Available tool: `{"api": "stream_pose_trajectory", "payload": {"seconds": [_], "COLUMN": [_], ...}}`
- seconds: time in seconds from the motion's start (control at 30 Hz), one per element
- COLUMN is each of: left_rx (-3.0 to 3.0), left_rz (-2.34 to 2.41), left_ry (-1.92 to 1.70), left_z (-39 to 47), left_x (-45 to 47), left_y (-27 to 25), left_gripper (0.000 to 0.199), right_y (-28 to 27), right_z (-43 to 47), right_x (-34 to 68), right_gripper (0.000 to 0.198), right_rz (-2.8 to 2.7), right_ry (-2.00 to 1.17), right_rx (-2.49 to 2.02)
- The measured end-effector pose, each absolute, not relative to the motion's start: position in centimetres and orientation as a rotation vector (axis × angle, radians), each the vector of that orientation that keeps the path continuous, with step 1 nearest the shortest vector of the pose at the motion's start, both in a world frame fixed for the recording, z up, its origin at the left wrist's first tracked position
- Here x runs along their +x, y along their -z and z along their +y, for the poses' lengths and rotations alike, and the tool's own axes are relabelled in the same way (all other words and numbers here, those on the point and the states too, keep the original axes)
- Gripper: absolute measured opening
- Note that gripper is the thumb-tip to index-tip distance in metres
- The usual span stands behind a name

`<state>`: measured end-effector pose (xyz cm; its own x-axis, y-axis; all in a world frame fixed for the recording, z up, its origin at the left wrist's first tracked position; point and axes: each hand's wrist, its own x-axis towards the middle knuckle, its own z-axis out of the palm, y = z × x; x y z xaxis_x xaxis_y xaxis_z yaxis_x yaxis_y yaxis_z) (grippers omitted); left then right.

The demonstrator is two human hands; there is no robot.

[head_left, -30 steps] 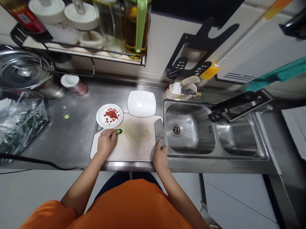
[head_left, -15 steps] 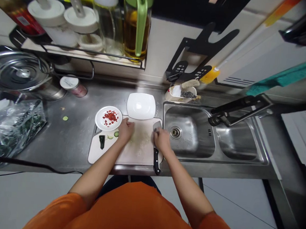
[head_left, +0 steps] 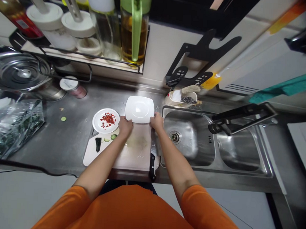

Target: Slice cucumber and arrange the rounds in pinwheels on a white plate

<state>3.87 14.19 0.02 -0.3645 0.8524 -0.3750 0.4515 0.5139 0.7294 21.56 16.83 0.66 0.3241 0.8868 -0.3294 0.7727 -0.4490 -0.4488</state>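
Note:
A white rectangular plate with rounded corners [head_left: 140,108] stands at the back edge of the cutting board [head_left: 138,154]. My left hand [head_left: 125,126] is closed at its lower left corner, beside the round plate. At the lower right corner my right hand [head_left: 157,122] grips the rim with fingers closed. On the round white plate [head_left: 97,120] lie chopped red pieces [head_left: 108,119]. A dark green vegetable end [head_left: 98,144] and pale green slices [head_left: 113,137] lie on the board's left part. The knife [head_left: 153,165] rests along the board's right edge, its blade partly under my right forearm.
A double steel sink [head_left: 189,160] with a black faucet [head_left: 235,115] adjoins on the right. Left are a bag of greens [head_left: 19,128], a lidded pot [head_left: 22,71] and a jar [head_left: 73,86]. A bottle rack [head_left: 89,59] overhangs the back.
My right hand has left the knife and moved up to the white plate's right corner. My left hand has come to its left corner. The knife lies slightly farther left in view.

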Motion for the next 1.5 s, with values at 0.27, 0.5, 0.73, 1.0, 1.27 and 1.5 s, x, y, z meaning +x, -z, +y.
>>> {"api": "stream_pose_trajectory", "payload": {"seconds": [0.27, 0.5, 0.73, 1.0, 1.27, 1.5], "left_rx": [1.196, 1.238, 1.168, 1.150, 1.220, 1.349], "left_rz": [2.056, 1.989, 1.979, 1.959, 1.928, 2.031], "left_ry": [-0.558, -0.455, -0.436, -0.475, -0.431, -0.512], "left_z": [11.0, 4.2, 0.8, 0.1, 0.0, 1.8], "left_x": [2.3, 0.5, -0.2, -0.6, -1.2, -5.5], "left_y": [-3.7, -3.9, -3.4, -3.2, -3.0, -3.4], "left_gripper": [0.018, 0.019, 0.019, 0.019, 0.022, 0.036], "right_y": [-2.8, -3.8, -4.4, -4.8, -5.0, -5.4], "right_z": [12.0, 4.8, 1.8, 1.3, 0.7, 0.1], "right_x": [21.5, 20.4, 19.1, 18.2, 17.3, 16.9], "right_gripper": [0.027, 0.024, 0.021, 0.027, 0.031, 0.042], "right_rz": [-1.384, -1.471, -1.562, -1.690, -1.802, -1.837], "right_ry": [-0.821, -0.852, -0.854, -0.752, -0.629, -0.549], "right_rx": [-2.263, -2.354, -2.403, -2.468, -2.550, -2.573]}}
